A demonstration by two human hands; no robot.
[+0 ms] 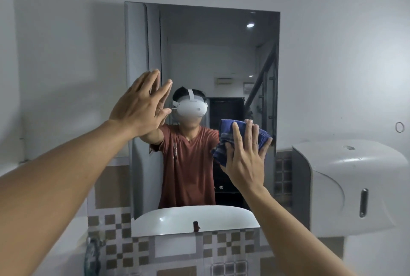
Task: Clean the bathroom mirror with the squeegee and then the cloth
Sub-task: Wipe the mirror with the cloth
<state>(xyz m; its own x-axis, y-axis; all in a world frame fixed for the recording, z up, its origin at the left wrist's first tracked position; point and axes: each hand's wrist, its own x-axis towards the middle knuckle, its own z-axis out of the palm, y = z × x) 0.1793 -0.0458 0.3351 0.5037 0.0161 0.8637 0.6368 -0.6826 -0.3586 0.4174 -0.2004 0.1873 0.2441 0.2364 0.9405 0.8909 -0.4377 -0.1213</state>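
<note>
Both bare forearms reach forward. Left hand (142, 107) lies flat, fingers spread, on the mirror (221, 53) near its left edge. Right hand (246, 156) presses a blue checked cloth (224, 138) against the glass, fingers spread over it.

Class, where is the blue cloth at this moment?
The blue cloth is under the right hand, flat against the mirror near its right edge, left of the white wall dispenser.

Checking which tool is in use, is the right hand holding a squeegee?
No, the right hand presses a blue cloth flat against the mirror; no squeegee is visible.
</note>
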